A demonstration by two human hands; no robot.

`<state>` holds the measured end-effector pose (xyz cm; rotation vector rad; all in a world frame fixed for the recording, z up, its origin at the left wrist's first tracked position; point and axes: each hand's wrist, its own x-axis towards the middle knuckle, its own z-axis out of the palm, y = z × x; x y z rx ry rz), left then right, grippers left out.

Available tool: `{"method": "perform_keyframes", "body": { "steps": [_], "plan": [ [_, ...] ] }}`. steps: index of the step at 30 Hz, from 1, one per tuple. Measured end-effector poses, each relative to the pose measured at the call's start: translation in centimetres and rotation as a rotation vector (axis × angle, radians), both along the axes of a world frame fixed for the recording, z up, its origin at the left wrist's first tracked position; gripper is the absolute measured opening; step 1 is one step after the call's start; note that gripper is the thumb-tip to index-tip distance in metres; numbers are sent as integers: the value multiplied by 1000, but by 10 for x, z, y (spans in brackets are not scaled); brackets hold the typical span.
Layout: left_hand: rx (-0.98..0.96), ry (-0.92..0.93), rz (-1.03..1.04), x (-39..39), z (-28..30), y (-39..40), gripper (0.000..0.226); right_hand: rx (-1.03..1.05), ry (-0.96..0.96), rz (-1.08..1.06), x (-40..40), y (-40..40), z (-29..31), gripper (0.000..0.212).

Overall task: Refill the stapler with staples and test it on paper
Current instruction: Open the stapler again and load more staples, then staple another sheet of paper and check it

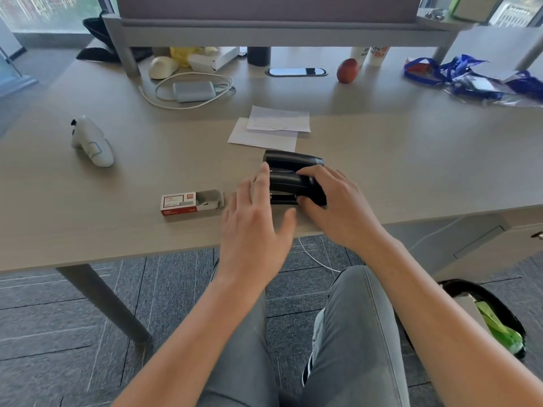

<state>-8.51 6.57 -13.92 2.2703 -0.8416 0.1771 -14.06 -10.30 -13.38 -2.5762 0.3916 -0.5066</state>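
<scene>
A black stapler lies near the desk's front edge with its top swung open. My right hand grips its right end, fingers curled over the body. My left hand hovers at the stapler's left side with fingers straight, the fingertips touching its left end. A red and white staple box lies open to the left of my left hand, grey staples showing inside. Two white paper sheets lie overlapped just behind the stapler.
A white controller lies at the left of the grey desk. Behind are a charger with white cable, an apple, cups and blue bags. A bin stands on the floor at right.
</scene>
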Motion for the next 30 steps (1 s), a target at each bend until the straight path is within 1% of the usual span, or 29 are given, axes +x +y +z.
{"method": "perform_keyframes", "body": {
  "steps": [2,6,10,12,15,18,20,22,26,30],
  "plan": [
    [-20,-25,0,10,13,-6,71,7,5,-21,2,-4,0,37],
    [17,-49,-68,46,37,-28,58,26,24,-65,9,-13,2,34],
    [56,33,-147,91,54,-63,48,27,47,-62,17,-24,2,36],
    [122,85,-176,116,59,-81,43,40,48,-62,19,-27,0,35],
    [274,97,-229,157,54,-107,40,45,37,-58,20,-30,-4,34],
    [459,87,-230,189,43,-129,52,35,46,-72,22,-32,-7,31],
    [536,99,-235,203,37,-138,59,35,44,-94,23,-34,-7,31],
    [562,54,-231,212,32,-143,58,40,40,-102,24,-35,-7,32],
    [550,-152,-207,221,21,-144,35,43,43,-103,24,-36,-6,33],
    [579,-343,-217,224,15,-143,24,53,26,-102,23,-35,-7,31]
  ]
}}
